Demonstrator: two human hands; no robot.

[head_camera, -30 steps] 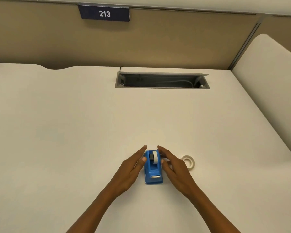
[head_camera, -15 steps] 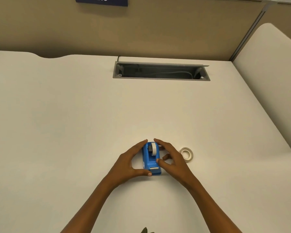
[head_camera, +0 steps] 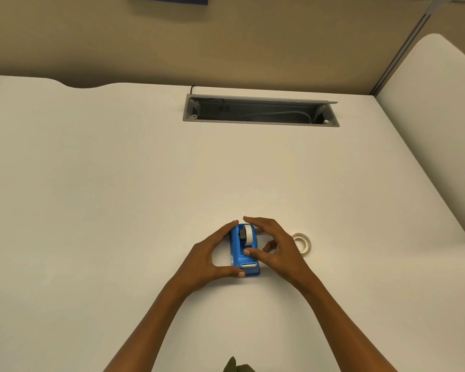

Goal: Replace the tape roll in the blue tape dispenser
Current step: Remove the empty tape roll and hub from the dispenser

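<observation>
Both hands have closed in on the small blue plastic tape dispenser (head_camera: 244,251) near the desk's six o'clock edge: the left hand (head_camera: 208,260) now pinches it end to end, and the right hand (head_camera: 277,249) arches over its white loaded roll (head_camera: 249,234), thumb on the body, so removal looks imminent. A loose white tape ring (head_camera: 302,244) lies at the dispenser's three o'clock, just beyond the right hand, and the grey cable trough (head_camera: 261,110) sits well away at twelve, with nothing in the way.

The person's left hand (head_camera: 208,260) and right hand (head_camera: 281,253) are bare, with no gloves, rings or watch showing. Both forearms are bare to the bottom edge of the view, no sleeve in sight. The fingernails are short and plain. A scrap of olive-green clothing (head_camera: 236,367) shows at the bottom edge.
</observation>
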